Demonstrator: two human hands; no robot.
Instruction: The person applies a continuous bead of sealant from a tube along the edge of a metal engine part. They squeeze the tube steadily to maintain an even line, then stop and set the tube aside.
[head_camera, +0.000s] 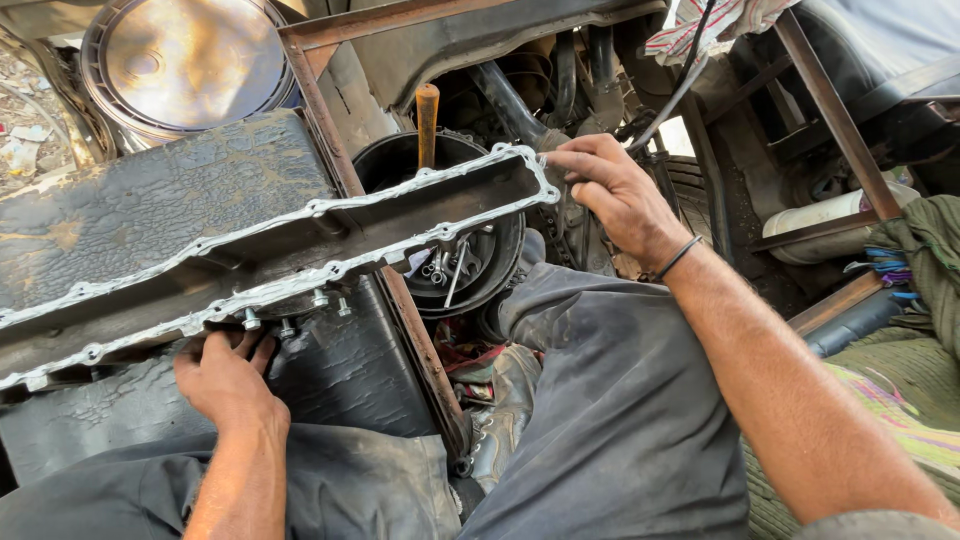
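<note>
1. Head view: our left hand (228, 378) supports the long, greasy metal pan (270, 240) from below, fingers curled under its bolted edge.
2. Our right hand (612, 190) pinches its sealant-beaded far corner.

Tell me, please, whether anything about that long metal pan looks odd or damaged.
The pan rests tilted across the frame, the left hand under it and the right hand at its far corner. Pale sealant on its rim looks ragged and uneven.

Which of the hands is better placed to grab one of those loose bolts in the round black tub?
Probably the right hand: it rests at the pan's far corner beside the tub. The left hand is underneath the pan, farther away.
</note>
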